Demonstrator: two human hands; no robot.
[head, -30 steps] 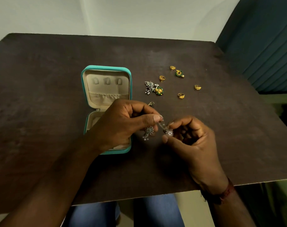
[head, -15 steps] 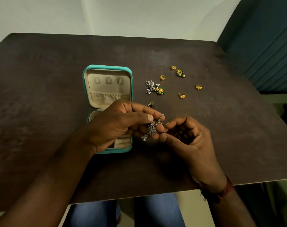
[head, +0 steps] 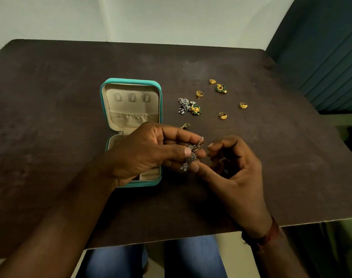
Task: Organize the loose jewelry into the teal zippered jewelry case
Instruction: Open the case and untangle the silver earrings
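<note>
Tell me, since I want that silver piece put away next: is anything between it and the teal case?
Only the left hand itself. It pinches the silver dangling earring just right of the open teal zippered jewelry case and covers most of the lower tray; no other object visibly intervenes.

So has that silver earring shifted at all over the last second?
Yes. The silver earring has passed from between both hands fully into the left hand, a little nearer the teal jewelry case.
</note>
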